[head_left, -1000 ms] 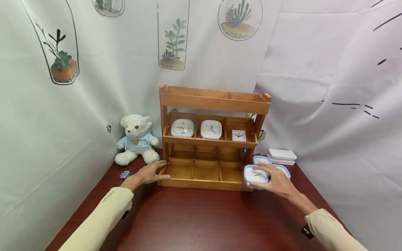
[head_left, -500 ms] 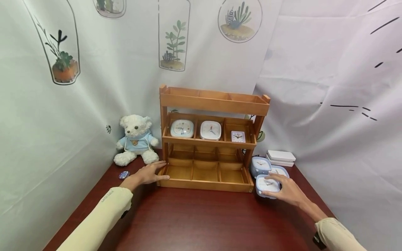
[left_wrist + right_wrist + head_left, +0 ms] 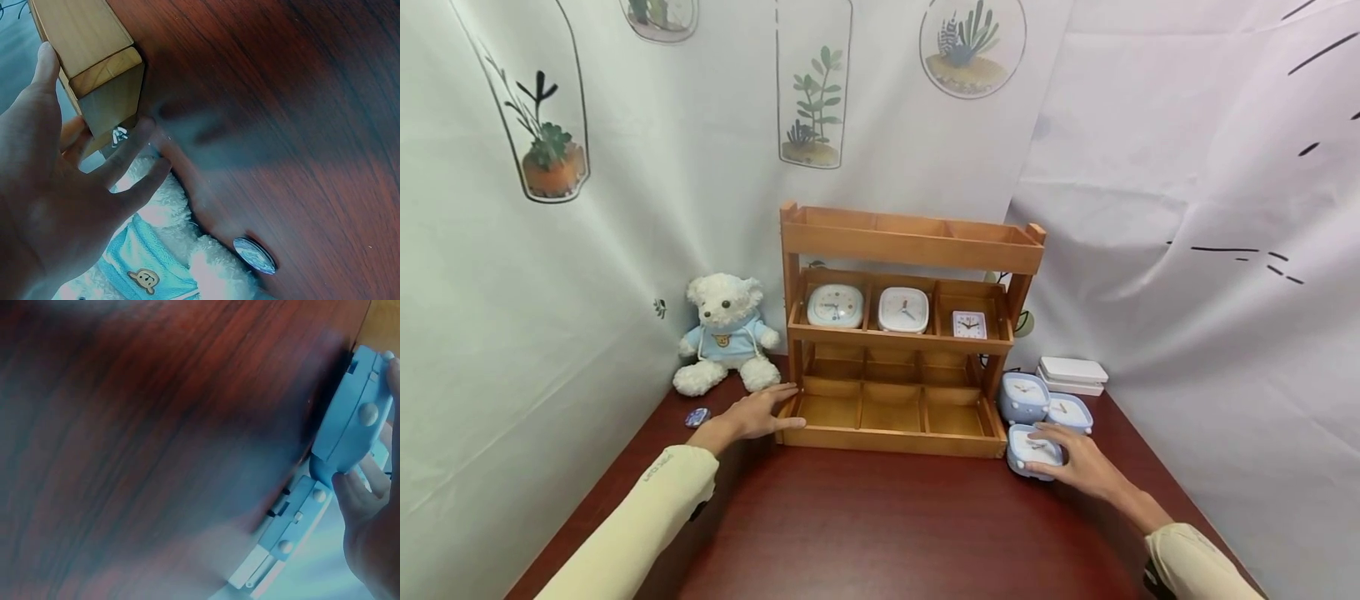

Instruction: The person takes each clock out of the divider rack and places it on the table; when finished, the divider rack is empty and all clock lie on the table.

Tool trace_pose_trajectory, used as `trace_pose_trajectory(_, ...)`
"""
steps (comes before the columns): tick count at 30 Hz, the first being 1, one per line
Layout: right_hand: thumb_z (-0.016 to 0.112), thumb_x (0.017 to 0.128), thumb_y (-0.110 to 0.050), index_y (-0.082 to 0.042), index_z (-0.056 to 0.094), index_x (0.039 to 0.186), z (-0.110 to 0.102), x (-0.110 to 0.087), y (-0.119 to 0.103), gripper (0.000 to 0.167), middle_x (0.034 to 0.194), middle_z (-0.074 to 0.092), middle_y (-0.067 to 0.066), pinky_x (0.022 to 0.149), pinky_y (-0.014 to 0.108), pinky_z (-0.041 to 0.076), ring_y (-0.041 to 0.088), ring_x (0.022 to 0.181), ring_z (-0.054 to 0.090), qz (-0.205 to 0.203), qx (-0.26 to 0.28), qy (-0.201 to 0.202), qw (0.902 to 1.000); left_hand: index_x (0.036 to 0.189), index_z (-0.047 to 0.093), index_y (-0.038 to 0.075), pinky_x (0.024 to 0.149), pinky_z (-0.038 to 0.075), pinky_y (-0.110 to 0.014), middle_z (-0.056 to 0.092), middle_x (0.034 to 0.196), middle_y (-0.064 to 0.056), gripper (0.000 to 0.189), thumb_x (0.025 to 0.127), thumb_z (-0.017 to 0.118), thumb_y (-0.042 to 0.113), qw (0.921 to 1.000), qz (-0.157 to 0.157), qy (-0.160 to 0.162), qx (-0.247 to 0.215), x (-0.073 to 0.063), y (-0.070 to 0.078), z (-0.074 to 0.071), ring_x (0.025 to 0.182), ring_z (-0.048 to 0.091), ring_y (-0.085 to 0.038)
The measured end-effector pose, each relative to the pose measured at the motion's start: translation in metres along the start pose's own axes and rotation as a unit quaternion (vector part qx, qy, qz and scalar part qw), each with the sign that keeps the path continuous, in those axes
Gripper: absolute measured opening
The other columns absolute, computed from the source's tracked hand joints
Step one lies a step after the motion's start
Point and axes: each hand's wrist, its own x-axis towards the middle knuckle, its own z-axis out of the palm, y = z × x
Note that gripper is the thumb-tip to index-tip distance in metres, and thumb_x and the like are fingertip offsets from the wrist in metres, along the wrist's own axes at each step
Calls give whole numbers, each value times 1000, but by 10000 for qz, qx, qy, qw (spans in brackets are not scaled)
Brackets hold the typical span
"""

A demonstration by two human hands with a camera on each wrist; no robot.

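My right hand (image 3: 1078, 460) holds a light-blue alarm clock (image 3: 1028, 457) with a white face by its sides, at the right front corner of the wooden rack. Just behind it are two similar blue clocks, one (image 3: 1024, 393) by the rack and another (image 3: 1067, 410) farther right. In the right wrist view, the held clock (image 3: 353, 415) is seen from its side, low over the table. My left hand (image 3: 752, 415) rests against the left end of the rack's bottom tier (image 3: 891, 442), fingers extended. In the left wrist view, its thumb lies along the wooden edge (image 3: 106, 69).
On the middle tier (image 3: 898, 336) sit two white clocks (image 3: 835, 306) and a small square clock (image 3: 969, 325). A white teddy bear (image 3: 724, 333) sits left of the rack, near a small blue disc (image 3: 697, 417). White boxes (image 3: 1072, 375) lie at the back right.
My right hand has carried the blue clock away from the rack's right end, rightward and toward me, uncovering the clocks behind it. The left hand stays at the rack.
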Motion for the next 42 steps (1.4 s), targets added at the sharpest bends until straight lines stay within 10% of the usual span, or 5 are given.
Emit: trace_pose_trajectory(42, 91, 81, -30, -5, 74, 124, -9, 33, -5, 53, 124, 72, 10, 92, 57, 53, 34, 116, 67, -505, 241, -69, 9984, 155, 46, 1, 108, 35, -71, 38, 162, -23, 82, 96, 71, 52, 9999, -31, -93, 21, -1, 2, -3, 145, 37, -51)
